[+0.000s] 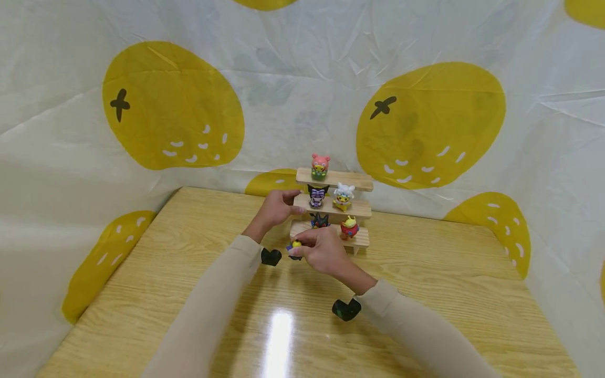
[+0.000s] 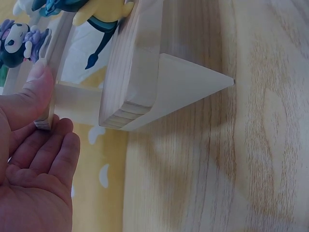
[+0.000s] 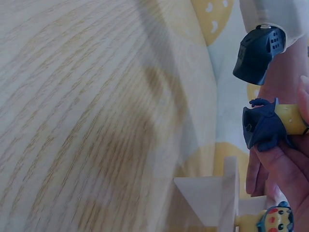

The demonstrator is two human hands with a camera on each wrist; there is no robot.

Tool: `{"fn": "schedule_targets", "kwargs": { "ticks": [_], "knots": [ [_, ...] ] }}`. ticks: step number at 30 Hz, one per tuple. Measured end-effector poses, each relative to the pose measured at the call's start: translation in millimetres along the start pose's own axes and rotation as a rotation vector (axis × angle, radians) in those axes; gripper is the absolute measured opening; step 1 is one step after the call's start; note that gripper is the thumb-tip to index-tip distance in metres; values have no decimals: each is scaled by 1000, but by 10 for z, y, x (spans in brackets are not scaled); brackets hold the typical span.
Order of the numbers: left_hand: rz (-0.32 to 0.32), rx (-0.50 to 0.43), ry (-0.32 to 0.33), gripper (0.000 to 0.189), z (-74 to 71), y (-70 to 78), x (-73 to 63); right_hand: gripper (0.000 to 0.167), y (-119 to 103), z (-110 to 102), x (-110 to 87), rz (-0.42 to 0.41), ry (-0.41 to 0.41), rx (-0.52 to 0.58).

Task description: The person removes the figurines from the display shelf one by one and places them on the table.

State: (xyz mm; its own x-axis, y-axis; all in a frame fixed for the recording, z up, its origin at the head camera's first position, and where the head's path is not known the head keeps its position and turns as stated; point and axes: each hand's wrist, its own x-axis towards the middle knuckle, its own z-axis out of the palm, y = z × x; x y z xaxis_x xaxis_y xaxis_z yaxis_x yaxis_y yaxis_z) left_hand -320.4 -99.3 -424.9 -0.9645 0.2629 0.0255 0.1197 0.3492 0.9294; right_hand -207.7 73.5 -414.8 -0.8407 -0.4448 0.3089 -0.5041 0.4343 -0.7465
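Note:
My left hand [image 1: 276,210] grips the left end of the middle board of a three-tier wooden display stand [image 1: 359,210]. In the left wrist view the thumb lies on top of that board and the fingers are below it. My right hand [image 1: 326,251] pinches a small yellow and dark-blue figurine [image 3: 268,126] in front of the lowest tier's left end. On the top tier stands a pink-hooded figurine [image 1: 320,167]. The middle tier bears a black-and-purple figurine [image 1: 317,197] and a white-hooded one [image 1: 344,197]. Below are a dark figurine [image 1: 320,220], partly hidden, and a red-caped one [image 1: 350,228].
The stand is on a wood-grain table [image 1: 425,273], near its back edge. Behind it hangs a white sheet [image 1: 302,121] printed with big yellow fruit. A dark wrist device [image 1: 346,310] sits by the right cuff, another [image 1: 271,257] by the left.

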Motion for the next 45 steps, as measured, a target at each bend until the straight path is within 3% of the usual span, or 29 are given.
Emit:
{"fn": "schedule_targets", "kwargs": {
  "ticks": [20,45],
  "knots": [
    [12,7,11,64,-3,29,-25,10,162,124,23,61,-38,12],
    [-3,23,11,63,2,31,-32,9,343,265,43,77,-10,-8]
  ]
}}
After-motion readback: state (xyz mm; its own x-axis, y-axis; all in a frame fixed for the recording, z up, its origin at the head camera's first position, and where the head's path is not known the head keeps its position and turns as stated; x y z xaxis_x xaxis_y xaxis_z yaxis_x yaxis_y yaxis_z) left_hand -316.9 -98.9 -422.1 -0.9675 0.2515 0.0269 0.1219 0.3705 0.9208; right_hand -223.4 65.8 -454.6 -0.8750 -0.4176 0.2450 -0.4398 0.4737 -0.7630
